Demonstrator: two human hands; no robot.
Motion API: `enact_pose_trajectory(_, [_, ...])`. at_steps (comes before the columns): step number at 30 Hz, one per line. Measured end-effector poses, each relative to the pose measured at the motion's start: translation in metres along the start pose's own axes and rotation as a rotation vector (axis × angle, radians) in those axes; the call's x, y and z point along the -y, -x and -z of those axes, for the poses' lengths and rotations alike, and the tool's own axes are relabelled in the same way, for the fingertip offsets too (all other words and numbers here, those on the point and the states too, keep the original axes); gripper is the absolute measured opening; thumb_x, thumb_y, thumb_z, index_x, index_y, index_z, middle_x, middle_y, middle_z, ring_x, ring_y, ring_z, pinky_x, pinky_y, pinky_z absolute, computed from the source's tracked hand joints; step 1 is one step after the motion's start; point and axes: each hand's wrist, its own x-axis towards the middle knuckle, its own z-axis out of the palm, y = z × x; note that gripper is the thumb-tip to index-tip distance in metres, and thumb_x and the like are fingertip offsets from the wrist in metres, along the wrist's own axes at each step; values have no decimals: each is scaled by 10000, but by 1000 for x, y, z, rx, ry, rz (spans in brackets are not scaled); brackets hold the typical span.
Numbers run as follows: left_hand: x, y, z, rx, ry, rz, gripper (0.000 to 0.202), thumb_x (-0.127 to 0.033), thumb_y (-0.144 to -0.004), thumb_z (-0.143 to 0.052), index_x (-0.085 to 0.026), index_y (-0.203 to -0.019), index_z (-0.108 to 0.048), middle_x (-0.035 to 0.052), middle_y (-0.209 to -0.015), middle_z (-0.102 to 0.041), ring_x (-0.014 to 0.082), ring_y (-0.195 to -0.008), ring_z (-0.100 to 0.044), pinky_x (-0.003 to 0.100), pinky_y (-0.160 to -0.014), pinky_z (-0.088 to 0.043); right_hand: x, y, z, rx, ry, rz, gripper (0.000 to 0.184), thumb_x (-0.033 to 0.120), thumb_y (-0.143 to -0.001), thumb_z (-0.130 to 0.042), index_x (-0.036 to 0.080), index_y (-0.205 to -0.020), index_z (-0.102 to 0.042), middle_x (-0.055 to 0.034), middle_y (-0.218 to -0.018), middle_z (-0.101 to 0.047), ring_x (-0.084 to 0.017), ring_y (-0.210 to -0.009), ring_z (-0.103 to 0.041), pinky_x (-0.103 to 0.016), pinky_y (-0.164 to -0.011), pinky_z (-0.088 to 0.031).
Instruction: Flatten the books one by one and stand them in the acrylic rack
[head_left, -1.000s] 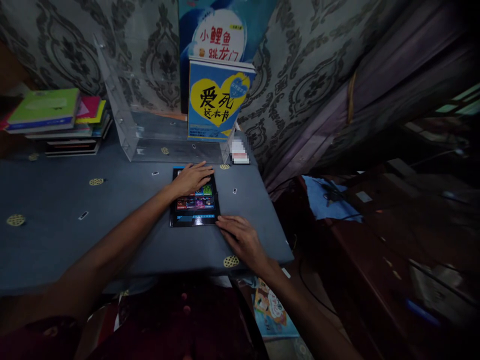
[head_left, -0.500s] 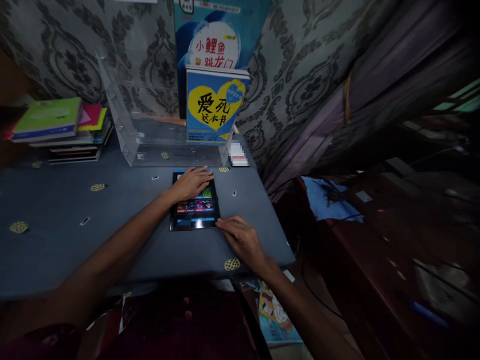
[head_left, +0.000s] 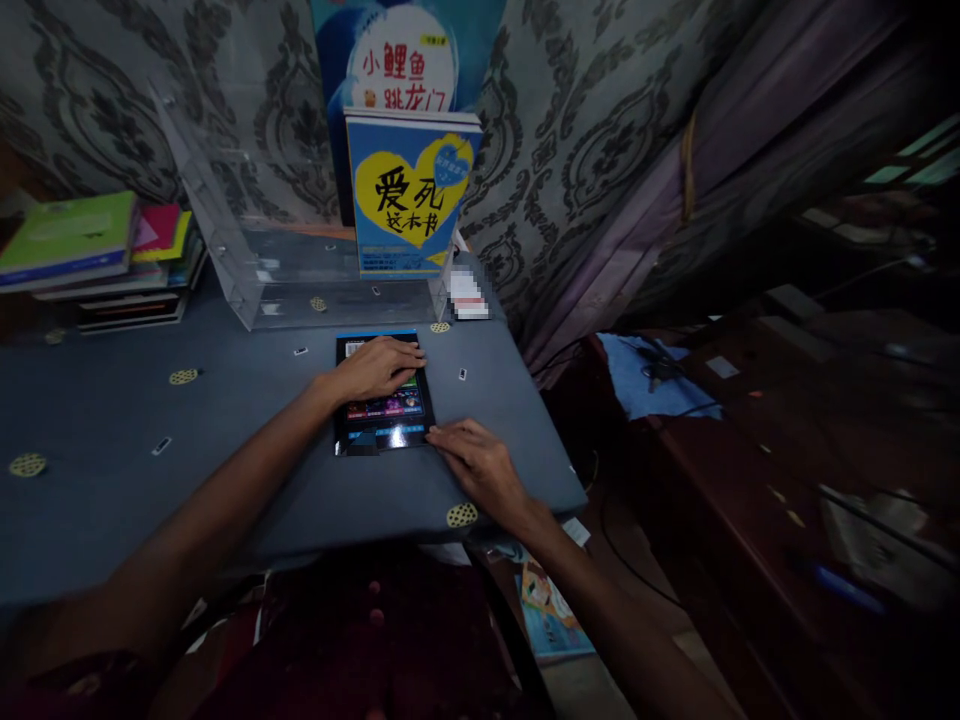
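A dark book with a colourful cover [head_left: 382, 410] lies flat on the grey-blue table [head_left: 225, 420]. My left hand [head_left: 379, 364] rests on its upper half, fingers stretched flat. My right hand [head_left: 480, 466] lies palm down at the book's lower right corner, its fingertips touching the edge. Neither hand grips anything.
A clear acrylic stand [head_left: 247, 260] holds an upright blue book with a yellow heart [head_left: 406, 195], with a larger blue book [head_left: 401, 65] behind it. A stack of books [head_left: 97, 255] sits far left. The table's right edge drops to cluttered dark furniture [head_left: 750, 420].
My left hand has slid slightly down the cover, baring its top edge. My right hand has crept closer to the lower right corner. The view has shifted a little.
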Motion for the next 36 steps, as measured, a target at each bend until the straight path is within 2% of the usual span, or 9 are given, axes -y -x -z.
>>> enact_pose_trajectory(7, [-18, 6, 8, 95, 18, -47, 356, -237, -991, -487, -219, -1284, -689, 35, -1405, -651, 185, -1372, -547, 359, -1163, -418, 3, -1, 1, -18, 0, -4, 290, 150, -1000, -541, 264, -1188, -730, -51, -1069, -796, -211, -944, -720, -386, -829, -631])
enact_pose_trajectory(15, [-52, 34, 6, 158, 70, -64, 373, -254, -1029, -436, -277, -1345, -634, 12, -1490, -579, 193, -1462, -438, 455, -1229, -301, 3, -2, 2, 5, 4, -9, 330, 162, -1013, -511, 289, -1238, -715, -44, -1062, -792, -218, -952, -709, -402, -855, -623])
enact_pose_trajectory(21, [-64, 47, 4, 184, 103, -63, 407, -267, -1020, -478, -305, -1417, -565, 7, -1535, -531, 202, -1495, -384, 491, -1248, -239, 3, -1, 2, 4, 49, -4, 285, 174, -1014, -509, 263, -1179, -723, -53, -1012, -781, -224, -941, -707, -394, -860, -611])
enact_pose_trajectory(25, [-69, 51, 0, 181, 85, -86, 456, -304, -1011, -513, -292, -1467, -510, 29, -1547, -516, 212, -1505, -367, 488, -1254, -209, 3, 1, 2, 1, 88, -78, 240, 191, -1000, -528, 246, -1167, -691, -67, -986, -744, -235, -922, -700, -393, -842, -602])
enact_pose_trajectory(29, [-78, 59, -4, 160, 93, -101, 413, -273, -1039, -450, -295, -1441, -542, 19, -1532, -533, 207, -1503, -369, 486, -1250, -208, 4, 2, 2, -13, 119, -130, 282, 197, -980, -555, 237, -1247, -635, -83, -1019, -703, -258, -950, -685, -403, -842, -598])
enact_pose_trajectory(33, [-86, 67, -10, 118, 58, -99, 408, -222, -1048, -407, -277, -1423, -557, 29, -1498, -571, 196, -1481, -402, 471, -1245, -224, 5, 2, 3, 1, 115, -121, 369, 195, -976, -557, 245, -1339, -593, -91, -1073, -695, -262, -979, -677, -417, -874, -595])
enact_pose_trajectory(36, [-93, 71, -15, 48, -5, -93, 408, -181, -1036, -417, -236, -1417, -551, 76, -1478, -573, 210, -1407, -479, 477, -1210, -290, 4, 1, 3, 10, 112, -85, 416, 195, -982, -543, 248, -1393, -563, -92, -1116, -712, -262, -997, -670, -442, -885, -593])
